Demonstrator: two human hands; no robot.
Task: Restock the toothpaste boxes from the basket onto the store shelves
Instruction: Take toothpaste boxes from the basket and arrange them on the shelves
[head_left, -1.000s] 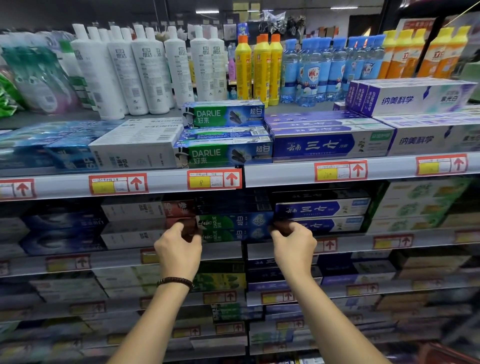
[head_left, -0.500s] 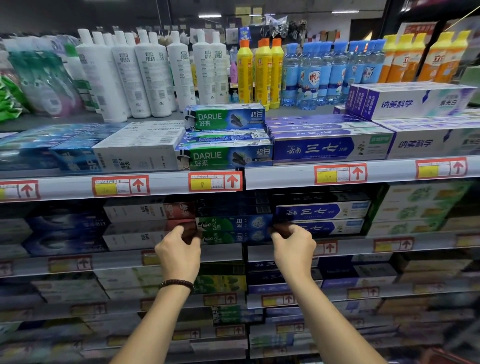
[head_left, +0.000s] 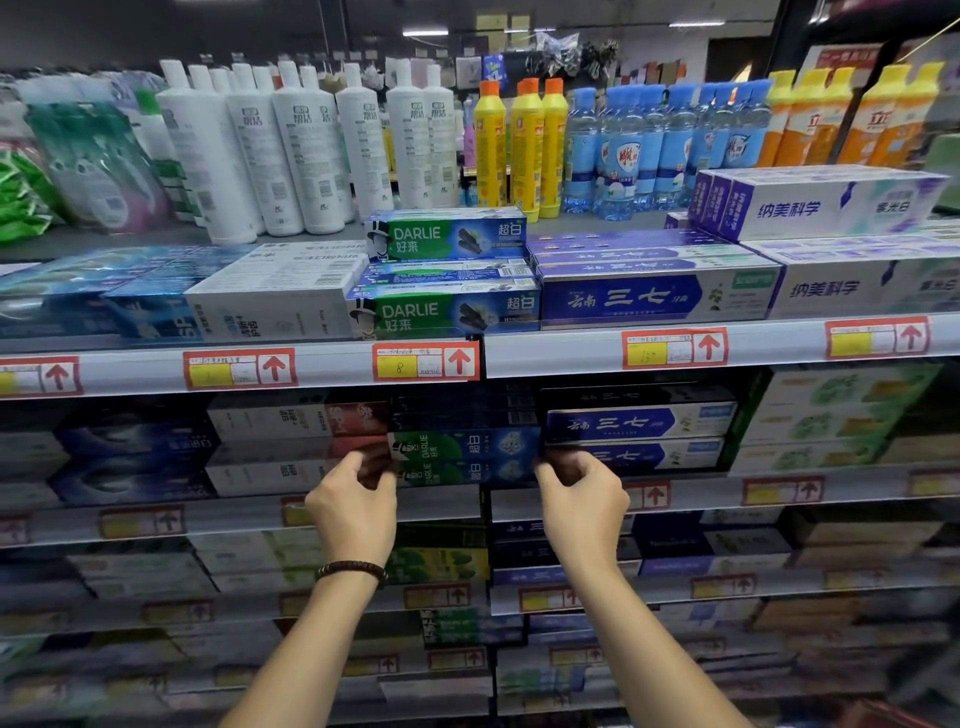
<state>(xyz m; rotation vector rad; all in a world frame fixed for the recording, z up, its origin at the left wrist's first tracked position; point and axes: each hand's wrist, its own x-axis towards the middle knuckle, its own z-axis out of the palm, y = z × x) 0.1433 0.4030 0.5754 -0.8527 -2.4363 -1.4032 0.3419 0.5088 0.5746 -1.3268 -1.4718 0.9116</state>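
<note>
Toothpaste boxes (head_left: 462, 458) on shelf (head_left: 441, 506), left hand (head_left: 353, 512) and right hand (head_left: 584, 506) gripping ends

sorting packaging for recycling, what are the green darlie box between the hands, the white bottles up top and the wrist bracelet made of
The green Darlie box looks like printed cardboard, probably glossy: crisp folded edges, flat faces. The white bottles seem opaque plastic, smooth with soft highlights. The bracelet is small dark brown beads, possibly wood; hard to tell.
</note>
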